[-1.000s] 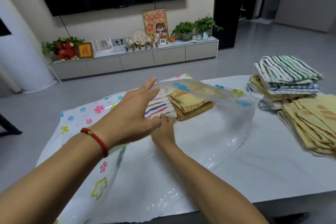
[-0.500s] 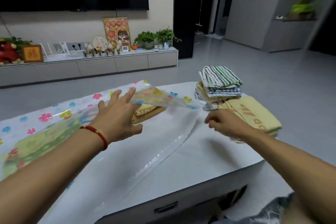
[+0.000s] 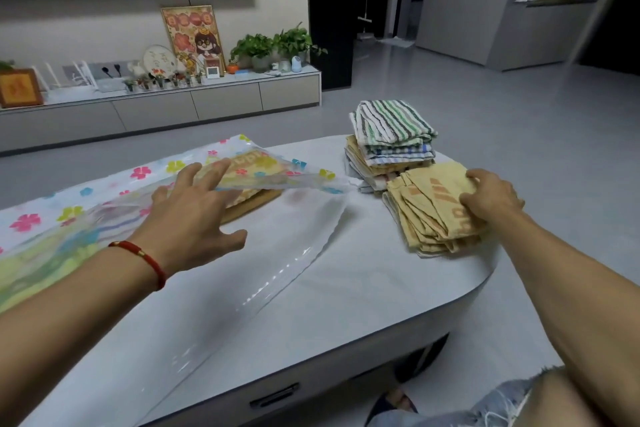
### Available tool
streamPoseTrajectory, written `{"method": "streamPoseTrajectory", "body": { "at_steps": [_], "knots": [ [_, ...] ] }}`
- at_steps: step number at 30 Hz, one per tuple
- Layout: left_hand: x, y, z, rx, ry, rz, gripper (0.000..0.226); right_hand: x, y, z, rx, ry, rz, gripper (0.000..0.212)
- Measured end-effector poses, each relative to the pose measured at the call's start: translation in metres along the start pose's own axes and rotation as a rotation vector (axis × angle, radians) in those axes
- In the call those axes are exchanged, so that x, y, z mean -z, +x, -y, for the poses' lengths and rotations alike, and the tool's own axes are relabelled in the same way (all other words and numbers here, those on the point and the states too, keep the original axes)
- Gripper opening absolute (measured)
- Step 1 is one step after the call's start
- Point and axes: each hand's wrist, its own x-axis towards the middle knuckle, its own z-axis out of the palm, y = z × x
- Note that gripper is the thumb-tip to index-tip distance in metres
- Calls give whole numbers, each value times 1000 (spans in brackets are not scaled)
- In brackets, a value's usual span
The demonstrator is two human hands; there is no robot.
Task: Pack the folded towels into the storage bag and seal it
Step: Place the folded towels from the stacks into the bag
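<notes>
Storage bag (image 3: 284,246) takes up most of the white table (image 3: 363,291), lying flat across its left and middle, clear on the near side and printed with coloured flowers on the far side. Its left end runs out of view, so I cannot see how far it reaches. The upper layer is lifted at the mouth, and a folded yellow towel (image 3: 252,199) lies inside; the plastic over it blurs its print. More cloth shows through the bag at the far left, green and yellow, too smeared to make out.

On the right side of the table sit two piles. The far one is a stack of towels (image 3: 391,139) topped by a green and grey striped one; the lower layers are partly hidden behind the nearer pile. The near one is a pile of yellow towels (image 3: 429,215) with orange lettering, fanned at the edges.

The right hand (image 3: 491,198) is closed on the right edge of that yellow pile, thumb on top and fingers tucked under, out of sight. The left hand (image 3: 194,215), with a red cord bracelet (image 3: 143,258) on the wrist, is spread open, fingers holding up the bag's raised flap; its fingertips are blurred.
</notes>
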Motion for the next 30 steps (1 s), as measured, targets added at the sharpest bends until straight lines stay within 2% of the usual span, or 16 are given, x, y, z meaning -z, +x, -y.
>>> {"method": "streamPoseTrajectory", "body": {
  "at_steps": [3, 8, 11, 15, 20, 22, 25, 30],
  "knots": [
    [-2, 0, -2, -3, 9, -3, 71, 14, -2, 0, 93, 13, 84, 76],
    [-3, -5, -1, 2, 8, -12, 69, 34, -8, 6, 145, 133, 327, 84],
    [-2, -14, 1, 12, -4, -18, 68, 44, -29, 15, 74, 429, 593, 74],
    [-5, -42, 11, 42, -10, -14, 69, 48, -76, 40, 187, 613, 719, 51],
    [-15, -92, 40, 142, -60, 21, 77, 37, -155, 101, 412, 593, 957, 45],
    [-16, -109, 51, 160, -90, 17, 79, 17, -195, 135, 447, 569, 1049, 45],
    [-15, -127, 62, 191, -119, 7, 82, -14, -250, 189, 375, 691, 1100, 44],
    [-26, -168, 80, 288, -195, 33, 83, -23, -298, 254, 320, 934, 1033, 43]
  ]
}}
